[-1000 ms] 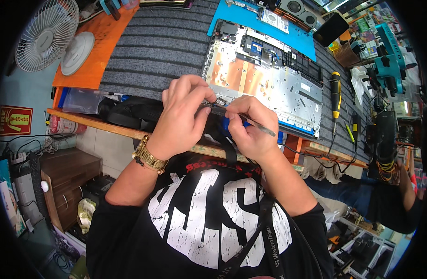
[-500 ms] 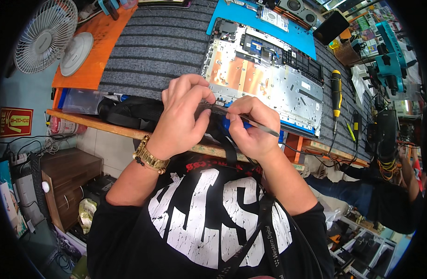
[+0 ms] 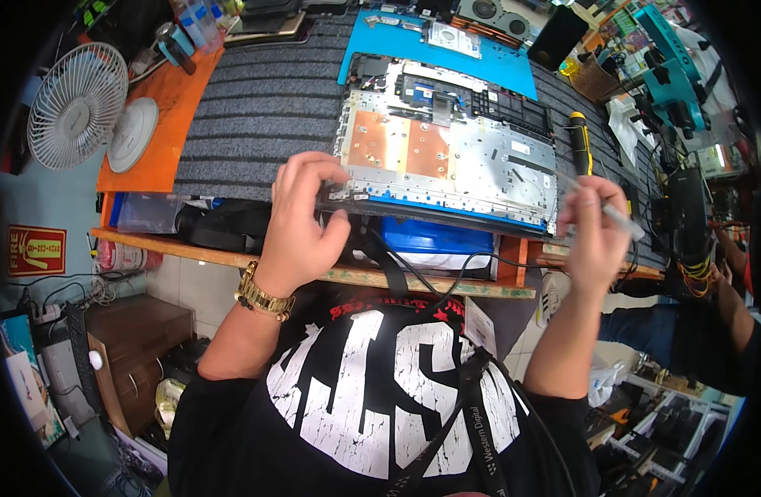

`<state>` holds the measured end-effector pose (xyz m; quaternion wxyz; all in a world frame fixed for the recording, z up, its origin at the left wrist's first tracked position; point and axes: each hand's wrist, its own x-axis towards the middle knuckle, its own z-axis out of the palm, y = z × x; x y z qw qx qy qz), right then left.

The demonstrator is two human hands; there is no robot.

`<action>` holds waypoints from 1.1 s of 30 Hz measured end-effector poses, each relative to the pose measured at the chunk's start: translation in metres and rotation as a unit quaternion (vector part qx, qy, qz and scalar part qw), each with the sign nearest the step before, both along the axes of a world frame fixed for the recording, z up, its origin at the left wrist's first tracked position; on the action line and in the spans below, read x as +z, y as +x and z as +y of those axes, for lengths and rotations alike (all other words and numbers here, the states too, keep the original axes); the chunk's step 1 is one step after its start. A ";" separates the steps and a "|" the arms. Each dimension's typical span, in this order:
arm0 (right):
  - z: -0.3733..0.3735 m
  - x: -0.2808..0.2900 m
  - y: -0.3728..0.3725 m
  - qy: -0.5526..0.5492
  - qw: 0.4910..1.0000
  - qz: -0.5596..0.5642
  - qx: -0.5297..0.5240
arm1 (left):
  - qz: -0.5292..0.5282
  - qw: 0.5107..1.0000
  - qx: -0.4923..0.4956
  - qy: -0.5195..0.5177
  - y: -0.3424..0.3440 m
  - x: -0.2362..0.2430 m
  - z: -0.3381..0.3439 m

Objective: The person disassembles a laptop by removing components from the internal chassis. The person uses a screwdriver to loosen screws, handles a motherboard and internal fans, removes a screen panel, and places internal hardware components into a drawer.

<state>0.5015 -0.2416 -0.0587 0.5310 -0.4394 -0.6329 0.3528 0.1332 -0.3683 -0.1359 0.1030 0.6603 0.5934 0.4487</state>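
An opened laptop chassis (image 3: 495, 155), silver with copper patches and black plastic along the back, lies on a ribbed grey mat (image 3: 223, 124) at the bench's front. My left hand (image 3: 304, 217) has its fingers curled on the chassis's front-left corner. My right hand (image 3: 597, 228) is off the right end of the chassis, closed around a thin metal tool (image 3: 625, 224), blurred by motion. A yellow-and-black screwdriver (image 3: 581, 141) lies just beyond that hand, to the right of the chassis.
A blue mat (image 3: 517, 70) with parts and a white fan (image 3: 76, 103) on orange board (image 3: 169, 91) sit behind and left. A teal tool (image 3: 672, 95) stands right. Below the bench are a blue bin (image 3: 437, 242) and cables. Another person (image 3: 720, 331) is at far right.
My right hand has swung rightward with the metal tool, away from the chassis's front edge, uncovering the blue bin. My left hand remains at the corner, slightly lower in view.
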 end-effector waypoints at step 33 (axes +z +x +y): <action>0.151 -0.056 0.055 -0.072 0.930 -0.359 -0.042 | 0.065 0.978 0.153 -0.124 -0.043 -0.007 0.162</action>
